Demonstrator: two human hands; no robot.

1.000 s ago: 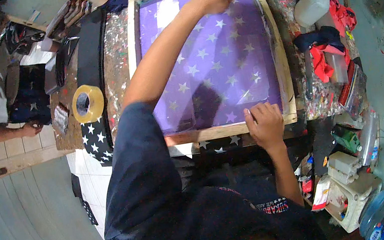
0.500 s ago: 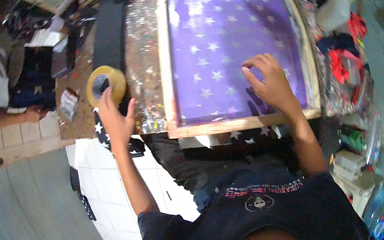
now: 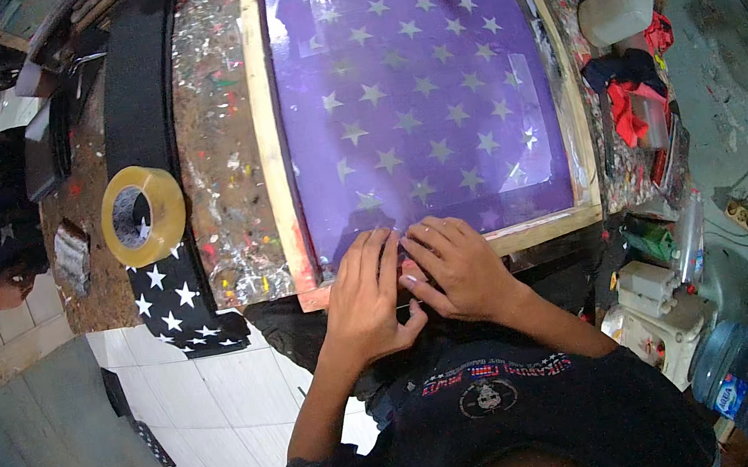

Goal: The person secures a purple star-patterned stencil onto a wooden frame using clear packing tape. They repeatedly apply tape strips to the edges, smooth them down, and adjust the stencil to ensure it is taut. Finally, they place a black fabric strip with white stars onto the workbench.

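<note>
Both hands have come together over the near bar of the wooden frame [image 3: 275, 151]; half a second ago the left hand [image 3: 367, 296] was beside the tape roll [image 3: 168, 213] and the right hand [image 3: 458, 271] over the purple mesh [image 3: 414, 58]. That starred mesh lies flat inside the frame, on the paint-spattered table [image 3: 220, 140]. Left fingers point away from the body, close together, thumb spread well clear, with nothing visible in the grasp. Right fingers slant inward, gently bent, the thumb tip near them; whether they pinch anything I cannot tell. Both forearms angle in from the lower edge, elbows wide. Left of the frame, the tape roll lies over a black strip [image 3: 135, 95], just above star-printed cloth [image 3: 171, 307]. Farther left is another person's hand [image 3: 12, 287].
</note>
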